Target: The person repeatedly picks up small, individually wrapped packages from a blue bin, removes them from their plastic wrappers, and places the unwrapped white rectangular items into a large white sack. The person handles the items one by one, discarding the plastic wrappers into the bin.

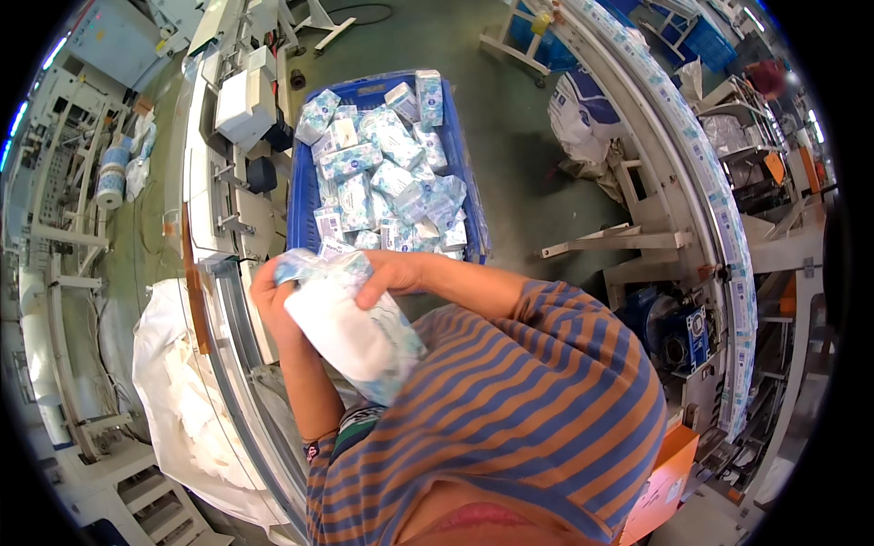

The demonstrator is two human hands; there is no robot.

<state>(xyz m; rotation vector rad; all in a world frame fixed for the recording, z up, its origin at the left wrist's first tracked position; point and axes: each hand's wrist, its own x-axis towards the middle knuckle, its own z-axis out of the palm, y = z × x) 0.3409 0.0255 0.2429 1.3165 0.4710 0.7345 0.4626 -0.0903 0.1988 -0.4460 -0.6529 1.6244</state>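
Note:
A tissue pack (pixel 357 332), white with a pale blue and teal print on its film, is held tilted close in front of my striped top. My left hand (pixel 271 293) is closed on its upper left corner, the fingers partly hidden behind it. From the right, my right hand (pixel 387 276) grips the upper edge, thumb lying on the white face. The film looks crumpled between both hands, and a broad plain white area shows below. Just beyond my hands, a blue crate (pixel 300 182) holds a heap of similar packs (pixel 393 136).
A conveyor machine (pixel 205 182) runs along my left side. Beside it stands a large white sack (pixel 159 364) of white scraps. On the right, a curved conveyor (pixel 706 173) carries a line of packs. An orange box (pixel 660 482) sits at the lower right.

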